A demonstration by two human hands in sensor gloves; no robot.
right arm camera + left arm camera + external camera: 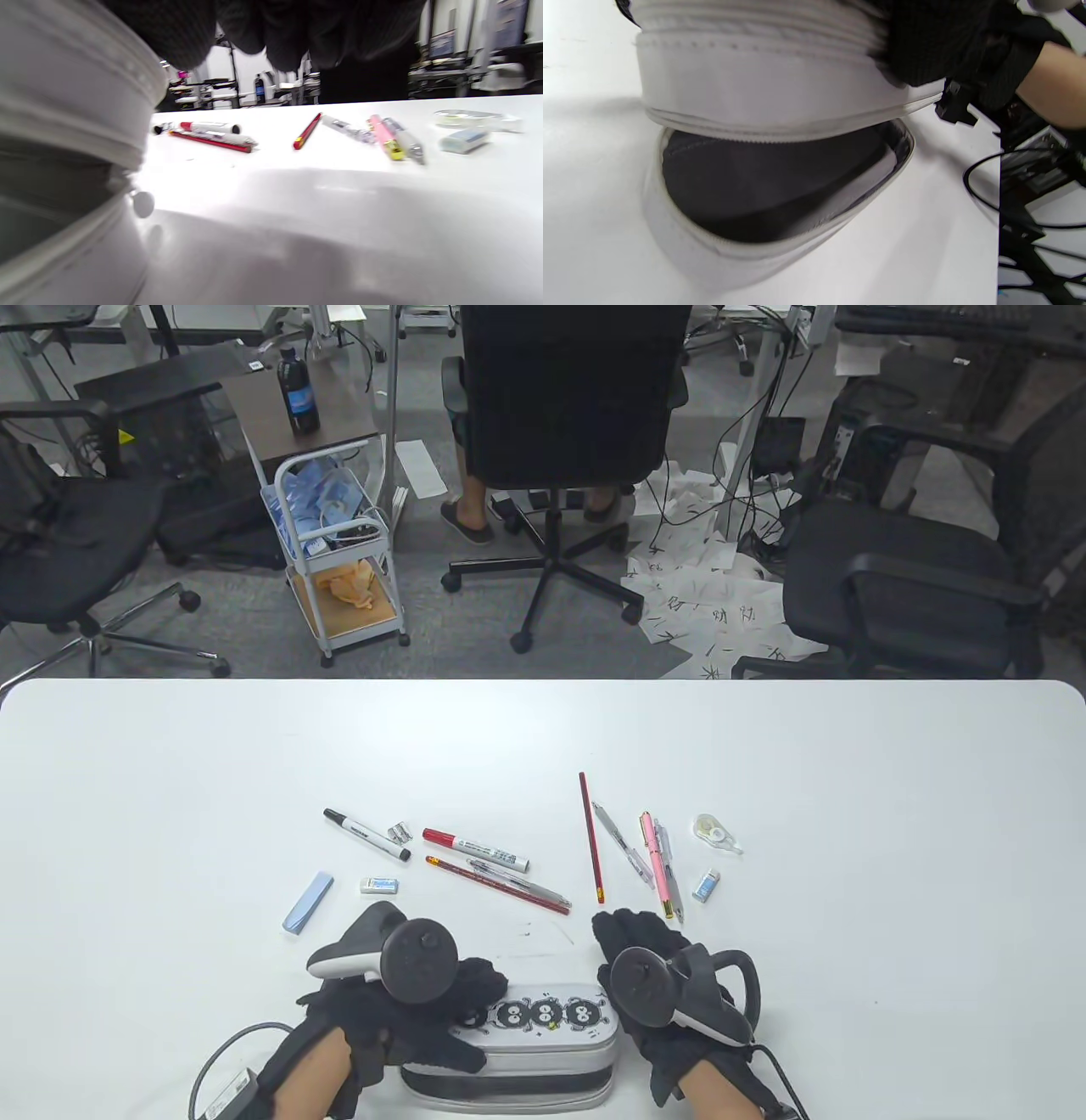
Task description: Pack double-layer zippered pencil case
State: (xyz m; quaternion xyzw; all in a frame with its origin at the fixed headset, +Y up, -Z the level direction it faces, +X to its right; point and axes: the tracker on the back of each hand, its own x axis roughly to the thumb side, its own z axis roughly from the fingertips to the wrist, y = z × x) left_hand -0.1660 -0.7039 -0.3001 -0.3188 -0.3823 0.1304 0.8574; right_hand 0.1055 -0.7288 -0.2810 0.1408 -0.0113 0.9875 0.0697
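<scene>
The white pencil case (543, 1027) with black soot-ball figures lies at the table's near edge. My left hand (407, 1010) grips its left end. My right hand (645, 976) holds its right end, with the fingers reaching past it. In the left wrist view the case (763, 84) has its lower layer unzipped and lifted apart, showing a dark, empty inside (763, 186). In the right wrist view the case (63, 106) fills the left side, with a round zipper pull (143, 204) at the gap.
Beyond the case lie a black marker (366, 834), a sharpener (397, 836), a red marker (475, 849), two red pencils (496, 886), several pens (655, 857), a correction tape (715, 831), two erasers (706, 886) and a blue pad (307, 902).
</scene>
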